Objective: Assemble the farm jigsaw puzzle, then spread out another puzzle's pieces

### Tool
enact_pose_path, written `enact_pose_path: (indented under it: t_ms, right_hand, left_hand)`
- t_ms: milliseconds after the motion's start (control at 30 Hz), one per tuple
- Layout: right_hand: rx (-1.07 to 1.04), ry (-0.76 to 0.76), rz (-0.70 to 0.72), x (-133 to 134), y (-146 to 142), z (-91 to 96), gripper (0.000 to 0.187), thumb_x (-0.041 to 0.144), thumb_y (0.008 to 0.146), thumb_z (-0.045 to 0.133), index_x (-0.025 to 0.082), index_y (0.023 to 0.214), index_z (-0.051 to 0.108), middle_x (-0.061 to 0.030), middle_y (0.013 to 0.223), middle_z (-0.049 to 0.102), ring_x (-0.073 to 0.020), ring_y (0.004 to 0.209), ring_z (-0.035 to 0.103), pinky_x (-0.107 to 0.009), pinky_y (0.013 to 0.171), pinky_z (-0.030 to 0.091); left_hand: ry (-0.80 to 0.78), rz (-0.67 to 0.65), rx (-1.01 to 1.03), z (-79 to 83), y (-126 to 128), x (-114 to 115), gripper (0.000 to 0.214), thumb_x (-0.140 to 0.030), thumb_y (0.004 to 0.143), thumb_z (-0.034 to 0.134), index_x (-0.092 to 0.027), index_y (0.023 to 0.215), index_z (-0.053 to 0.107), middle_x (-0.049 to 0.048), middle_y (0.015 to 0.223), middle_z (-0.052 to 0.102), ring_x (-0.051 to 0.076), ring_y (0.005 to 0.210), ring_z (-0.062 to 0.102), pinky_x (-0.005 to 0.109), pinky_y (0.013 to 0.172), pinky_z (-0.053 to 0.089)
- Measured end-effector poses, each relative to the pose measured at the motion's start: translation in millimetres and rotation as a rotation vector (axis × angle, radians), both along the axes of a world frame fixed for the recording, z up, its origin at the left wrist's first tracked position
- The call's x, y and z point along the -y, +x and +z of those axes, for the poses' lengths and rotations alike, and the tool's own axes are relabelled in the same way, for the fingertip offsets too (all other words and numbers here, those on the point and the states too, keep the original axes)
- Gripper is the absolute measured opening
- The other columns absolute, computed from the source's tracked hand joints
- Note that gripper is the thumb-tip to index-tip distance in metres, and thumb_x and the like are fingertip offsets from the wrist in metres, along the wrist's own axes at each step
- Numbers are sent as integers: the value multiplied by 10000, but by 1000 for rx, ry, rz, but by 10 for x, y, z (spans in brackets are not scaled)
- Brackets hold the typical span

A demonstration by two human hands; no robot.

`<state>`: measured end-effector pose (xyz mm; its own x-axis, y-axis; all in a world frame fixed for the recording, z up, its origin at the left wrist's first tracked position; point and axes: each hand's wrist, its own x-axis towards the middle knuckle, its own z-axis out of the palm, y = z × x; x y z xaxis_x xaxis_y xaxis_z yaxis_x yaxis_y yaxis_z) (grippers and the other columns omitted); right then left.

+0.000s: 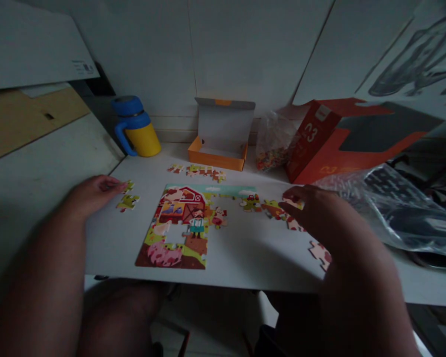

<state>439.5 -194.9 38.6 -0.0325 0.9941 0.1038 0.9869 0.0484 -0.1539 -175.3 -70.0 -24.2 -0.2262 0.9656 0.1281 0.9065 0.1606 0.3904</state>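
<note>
A partly built farm jigsaw (182, 225) with a red barn and a pink pig lies in the middle of the white table (245, 258). My left hand (94, 192) rests at the table's left edge, fingertips pinched on a small green puzzle piece (128, 186); another loose green piece (127, 202) lies just below it. My right hand (315, 213) hovers over loose pieces (275, 208) to the right of the jigsaw, fingers curled down onto a piece at its fingertips. One more piece (319, 252) lies near my right wrist.
A blue and yellow mug (136, 126) stands at the back left. An open orange box (221, 136), a clear bag of pieces (273, 144) and a red carton (330, 141) line the back. A row of loose pieces (196, 171) lies before the box. A crumpled plastic bag (405, 208) sits right.
</note>
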Motion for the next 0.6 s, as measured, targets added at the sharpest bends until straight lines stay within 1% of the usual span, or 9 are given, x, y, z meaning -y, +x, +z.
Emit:
enact_pose_path:
  t_ms: [133,200,267,300,367,467,533,567,600]
  right_hand:
    - [32,-43,1,-32,-54,-294,427,621,965,642,212,1014,756,-135,1008,754,-294,884,710,-401,777,510]
    - [41,-54,-3,-44,-60,-403,455,643,935,678,201,1015,753,-154,1029,734,-312,933,708,-413,815,519]
    - [22,-59,-20,-67,-34,-494,512,668,913,691,181,1060,751,-173,1075,717,-316,934,708,-423,821,526]
    - [11,-59,-24,-82,-14,-531,548,683,909,686,169,1089,748,-182,1101,708,-316,930,709,-428,819,529]
    - [8,-58,-18,-111,22,-583,590,696,907,670,149,1117,739,-198,1135,697,-323,941,710,-443,828,535]
    - [31,-68,-47,-142,33,-586,598,723,875,683,151,1044,717,-212,1101,698,-344,943,708,-460,833,537]
    - [6,-84,-95,-148,14,-551,572,729,815,744,182,969,681,-213,1054,704,-348,896,706,-445,773,530]
    - [-25,-80,-126,-147,3,-532,550,705,787,780,196,958,659,-209,1028,709,-342,861,704,-432,734,520]
    - [-67,-70,-147,-144,-9,-515,524,662,773,807,207,971,638,-197,1001,717,-328,823,701,-418,699,508]
  left_hand:
    - [-29,13,15,120,120,66,431,-624,847,734,-239,1040,740,-15,904,750,193,859,659,253,724,473]
    - [-18,22,15,203,204,113,391,-572,859,739,-224,1039,736,-13,913,739,189,852,650,254,734,471]
    - [12,54,19,288,300,181,396,-556,866,743,-200,1037,735,1,920,729,187,840,642,257,727,465]
    - [46,79,19,328,352,225,404,-559,869,745,-192,1037,734,3,920,727,186,834,638,258,722,462]
    - [175,108,47,405,473,337,393,-550,892,735,-186,1039,727,1,923,723,180,840,637,256,734,469]
    - [414,148,33,529,710,553,363,-539,934,698,-182,997,712,5,919,717,181,824,641,280,776,497]
    - [536,98,-92,633,918,714,328,-512,970,663,-187,957,708,16,924,712,188,826,633,319,868,512]
    - [560,36,-157,687,1037,793,312,-498,979,655,-193,946,709,22,935,711,196,845,632,335,902,513]
    - [578,-10,-179,738,1163,869,300,-485,989,642,-200,924,708,26,952,714,198,847,635,342,901,516]
